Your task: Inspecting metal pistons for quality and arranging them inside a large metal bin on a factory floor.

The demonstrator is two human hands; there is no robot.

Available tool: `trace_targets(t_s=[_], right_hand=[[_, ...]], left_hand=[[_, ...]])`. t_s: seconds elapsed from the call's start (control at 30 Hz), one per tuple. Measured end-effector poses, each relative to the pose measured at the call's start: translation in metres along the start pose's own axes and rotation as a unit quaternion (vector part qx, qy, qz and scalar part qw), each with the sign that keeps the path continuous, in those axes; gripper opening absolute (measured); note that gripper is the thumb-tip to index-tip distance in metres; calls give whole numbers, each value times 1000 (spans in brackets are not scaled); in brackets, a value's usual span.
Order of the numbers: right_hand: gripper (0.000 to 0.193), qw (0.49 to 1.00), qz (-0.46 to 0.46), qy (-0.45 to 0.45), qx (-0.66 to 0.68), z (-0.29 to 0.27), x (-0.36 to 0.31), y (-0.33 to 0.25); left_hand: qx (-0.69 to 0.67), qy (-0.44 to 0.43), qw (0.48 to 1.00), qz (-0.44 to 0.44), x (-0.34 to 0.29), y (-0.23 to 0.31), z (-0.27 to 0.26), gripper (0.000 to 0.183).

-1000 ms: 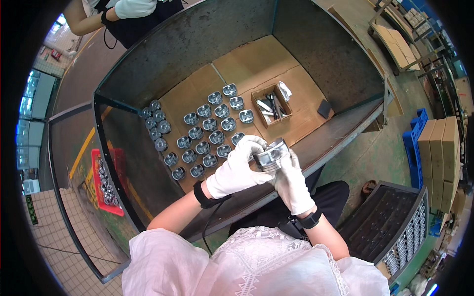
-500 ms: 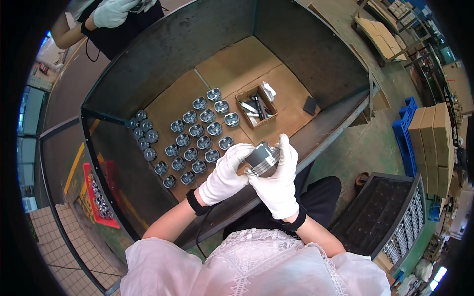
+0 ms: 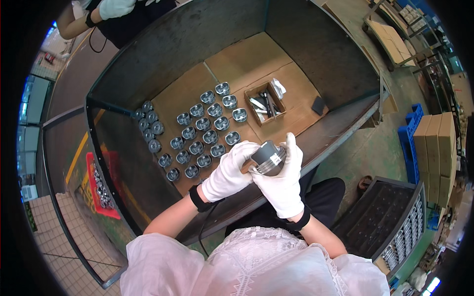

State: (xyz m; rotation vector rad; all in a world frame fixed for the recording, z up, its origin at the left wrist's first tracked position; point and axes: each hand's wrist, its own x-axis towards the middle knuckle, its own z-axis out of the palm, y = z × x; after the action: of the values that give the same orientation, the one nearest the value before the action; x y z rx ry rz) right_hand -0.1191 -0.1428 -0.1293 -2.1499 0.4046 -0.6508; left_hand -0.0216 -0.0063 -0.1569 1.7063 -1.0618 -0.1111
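Note:
Between my gloved hands is an engine piston point(image 3: 267, 154) with a dark grey skirt and bright ring grooves, held above the front edge of the metal-walled bench. My left hand point(image 3: 229, 171), in a white glove, grips its left side with thumb and fingers. My right hand point(image 3: 279, 186), also gloved in white, is wrapped round its right and lower side, one finger raised along it. Beyond my left hand, several pistons point(image 3: 203, 124) stand in rows on a cardboard sheet point(image 3: 240, 62). More pistons point(image 3: 149, 123) cluster against the left side.
On the cardboard sit a small box point(image 3: 265, 104) of pens and tools, and a dark flat block point(image 3: 318, 105). A red crate point(image 3: 103, 185) of metal parts is at left. At right are a dark rack of metal parts point(image 3: 379, 217) and stacked cartons point(image 3: 434, 148). A gloved co-worker point(image 3: 116, 8) stands far left.
The whole view has shifted slightly, so the bench appears a little further right. The piston has turned slightly between my hands, which still hold it.

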Motion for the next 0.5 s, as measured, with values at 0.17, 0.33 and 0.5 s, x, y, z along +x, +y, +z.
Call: trace_targets(t_s=[0.17, 0.33, 0.5], right_hand=[[82, 836, 381, -133, 373, 2, 7, -3], [53, 683, 449, -247, 520, 9, 15, 4], [62, 562, 497, -367, 550, 24, 25, -1]], left_hand=[[3, -34, 998, -57, -6, 9, -22, 71], [-25, -24, 992, -120, -13, 19, -38, 76], [-33, -24, 982, -186, -36, 0, -41, 74]])
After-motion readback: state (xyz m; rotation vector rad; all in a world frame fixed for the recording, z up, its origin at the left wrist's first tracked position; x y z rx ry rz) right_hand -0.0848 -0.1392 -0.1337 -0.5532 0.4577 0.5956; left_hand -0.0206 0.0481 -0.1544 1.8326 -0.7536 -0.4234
